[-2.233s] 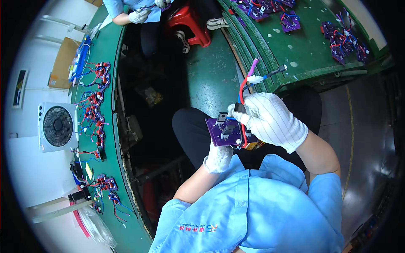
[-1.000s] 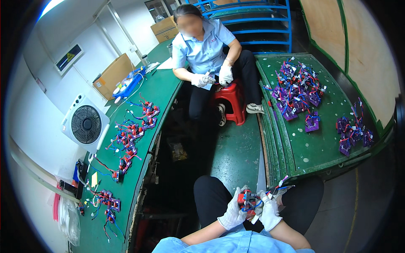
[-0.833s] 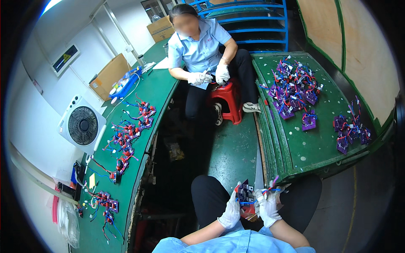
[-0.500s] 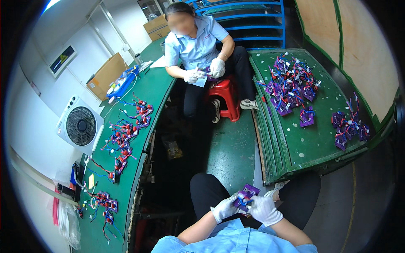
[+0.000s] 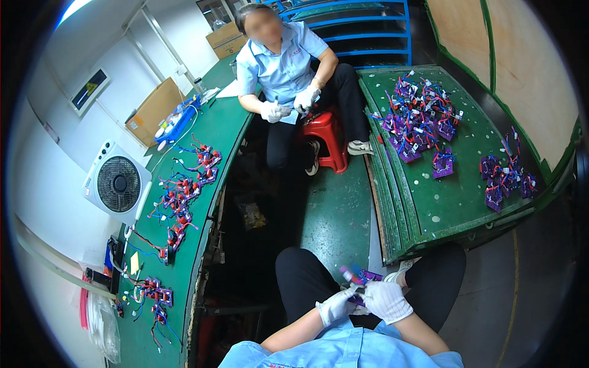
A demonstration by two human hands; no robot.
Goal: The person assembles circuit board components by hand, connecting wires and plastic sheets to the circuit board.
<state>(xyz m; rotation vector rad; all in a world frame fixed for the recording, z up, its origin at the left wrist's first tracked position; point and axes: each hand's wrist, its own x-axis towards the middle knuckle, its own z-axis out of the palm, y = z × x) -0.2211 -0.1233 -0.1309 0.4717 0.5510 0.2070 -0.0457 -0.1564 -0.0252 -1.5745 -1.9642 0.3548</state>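
A purple circuit board with blue and red wires is between my two white-gloved hands, over my lap. The wire end is smeared by motion. My left hand is closed at the board's lower left, its fingertips partly hidden. My right hand wraps over the board's lower right side and covers part of it. Both hands are close together, and the board is tilted so that little of its face shows.
Right, a green bench bears a heap of wired purple boards and a smaller group. The left green table holds red-and-blue-wired boards and a fan. A gloved co-worker sits ahead on a red stool.
The board in my hands has tilted from face-up to nearly edge-on, and my left hand has shifted slightly right. The co-worker's hands have moved apart; the purple board between them no longer shows.
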